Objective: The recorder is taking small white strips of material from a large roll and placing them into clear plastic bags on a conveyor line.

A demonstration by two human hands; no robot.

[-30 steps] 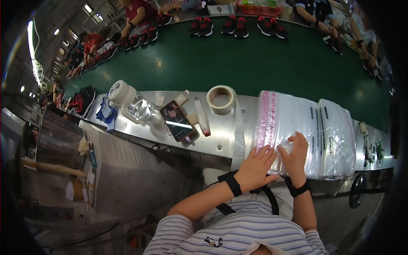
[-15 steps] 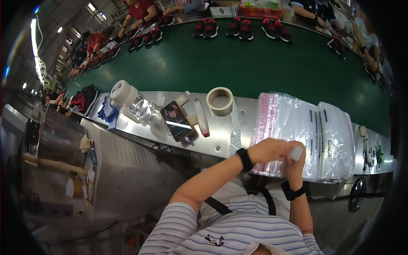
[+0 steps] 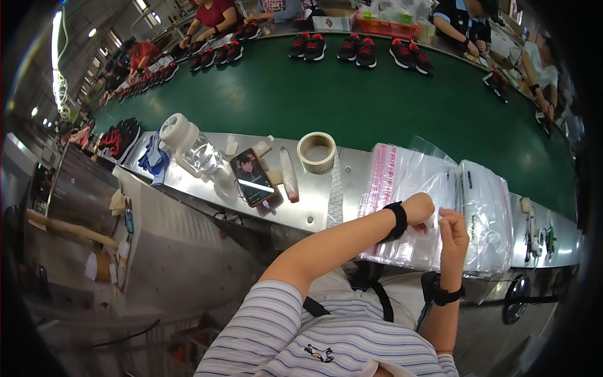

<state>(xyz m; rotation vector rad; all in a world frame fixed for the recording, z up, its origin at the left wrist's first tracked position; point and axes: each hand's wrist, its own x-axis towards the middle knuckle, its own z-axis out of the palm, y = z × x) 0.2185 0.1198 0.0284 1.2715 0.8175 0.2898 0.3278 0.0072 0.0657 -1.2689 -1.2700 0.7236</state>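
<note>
Two stacks of clear plastic bags lie side by side on the metal ledge: a left stack [image 3: 383, 188] with pink-striped edges and a right stack [image 3: 487, 213] with dark print. Over the left stack, my left hand [image 3: 418, 210] is closed, its fingertips mostly turned out of sight. A loose film corner [image 3: 427, 148] juts up beyond this stack. My right hand [image 3: 453, 235] is just to the right, fingers curled and thumb against the index finger near the bags. What either hand grips, if anything, is hidden. A small gap separates the hands.
Left along the ledge are a tape roll [image 3: 316, 152], a film-wrapped stick [image 3: 289, 176], a phone [image 3: 252, 178], a water bottle [image 3: 191, 147] and a blue glove [image 3: 153, 160]. Black-and-red shoes [image 3: 358, 50] stand on the green belt [image 3: 251, 100]. Several people sit beyond it.
My hands have moved apart. The small pale grey block between them no longer shows. My left hand has turned over the left stack, and a film corner now sticks up at its far edge.
</note>
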